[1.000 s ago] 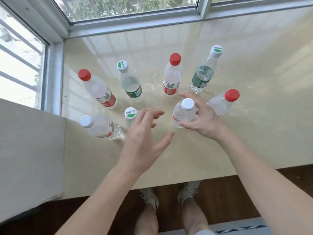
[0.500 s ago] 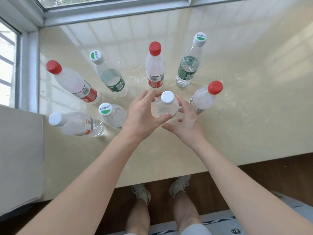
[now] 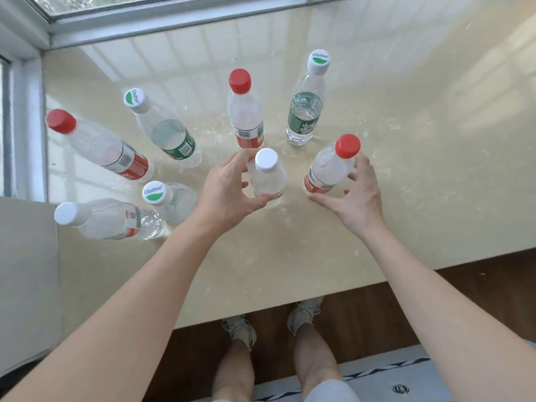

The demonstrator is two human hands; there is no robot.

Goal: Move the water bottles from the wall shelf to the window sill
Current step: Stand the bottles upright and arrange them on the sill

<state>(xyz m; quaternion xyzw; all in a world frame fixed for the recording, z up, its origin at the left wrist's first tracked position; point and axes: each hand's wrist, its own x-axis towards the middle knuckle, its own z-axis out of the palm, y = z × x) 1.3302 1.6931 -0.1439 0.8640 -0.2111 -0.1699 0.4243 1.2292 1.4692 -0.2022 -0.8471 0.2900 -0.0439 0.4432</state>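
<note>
Water bottles, eight upright on the beige window sill (image 3: 420, 169), left hand (image 3: 226, 190) curled around the white-capped bottle (image 3: 266, 177), right hand (image 3: 358, 195) half open, fingers cupping the red-capped bottle (image 3: 330, 166), grip uncertain, window frame (image 3: 174, 24) behind.

red caps (image 3: 240, 80), green labels (image 3: 304, 121), beige sill (image 3: 435, 140)

eight bottles on the sill (image 3: 435, 140): three red caps (image 3: 240, 80), three green-logo caps (image 3: 318, 61), two plain white (image 3: 266, 159) (all upright), plus two hands (image 3: 224, 190).
</note>
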